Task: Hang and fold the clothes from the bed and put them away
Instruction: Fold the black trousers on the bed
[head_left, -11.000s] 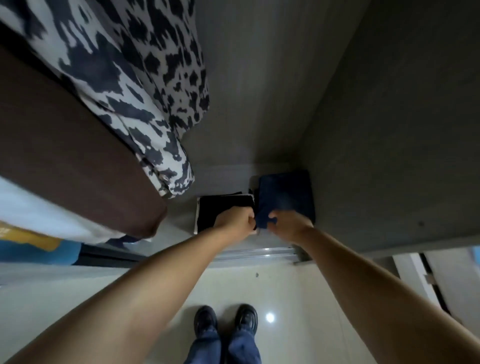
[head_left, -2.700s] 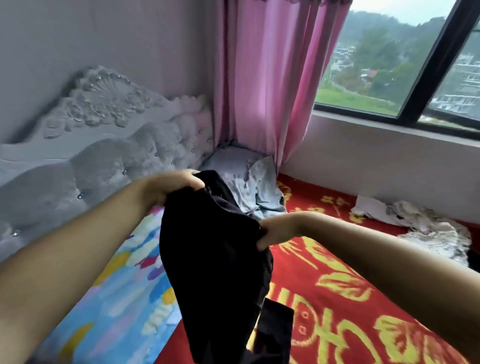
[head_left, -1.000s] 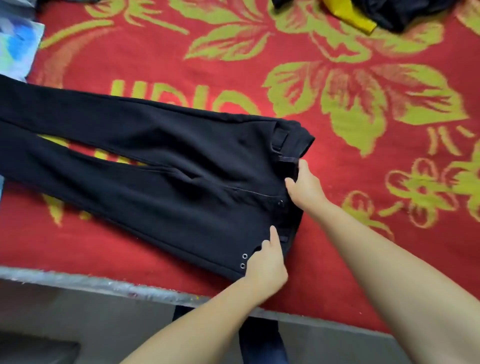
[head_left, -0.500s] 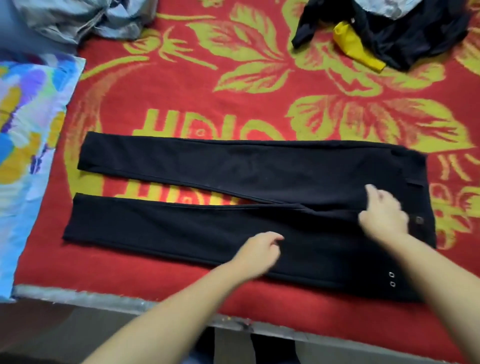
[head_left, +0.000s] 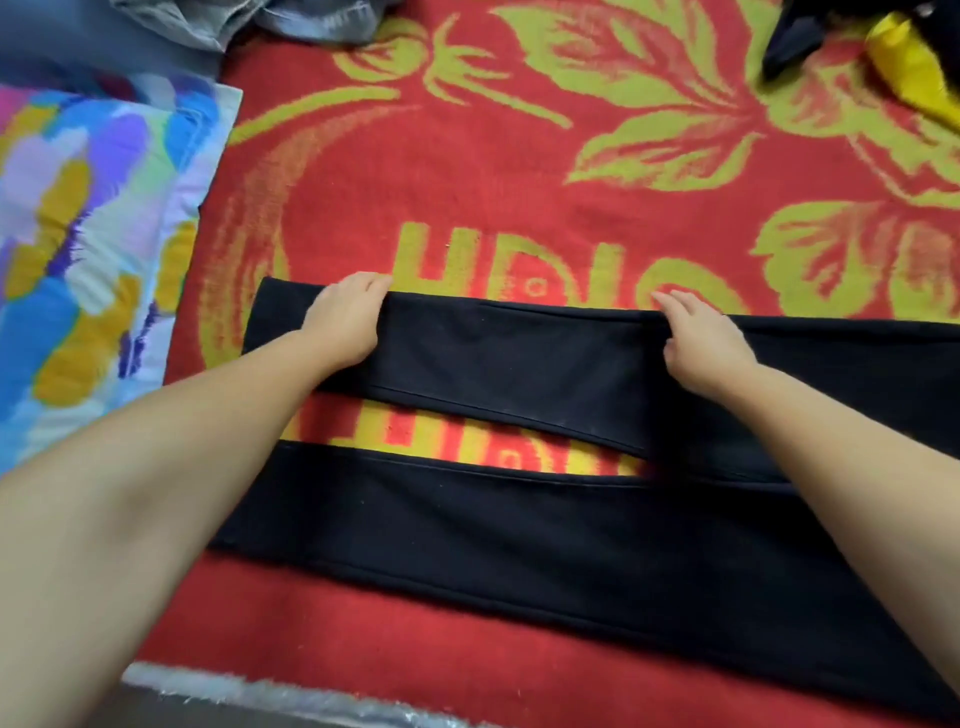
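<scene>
Clearly the folding of this garment has only begun: the black trousers (head_left: 519, 530) lie spread flat on the red blanket (head_left: 467, 171), their two legs apart with a strip of blanket showing between them, and no fold has yet been made. Nearest the person, below both hands, runs the near leg, untouched. Just beyond it, the left hand (head_left: 345, 322) rests on the far leg close to its cuff, fingers curled over the far edge in what looks like a light pinch of the cloth. The right hand (head_left: 701, 338) sits further along the same leg toward the waist, its fingers hooked over that far edge likewise, neither hand spread flat. Beyond the hands, more clothes wait: a grey garment (head_left: 291, 21) past the left hand, a black and yellow heap (head_left: 904, 57) past the right. To the left lies a multicoloured pillow (head_left: 88, 223). Judging by these, much of the job remains.
</scene>
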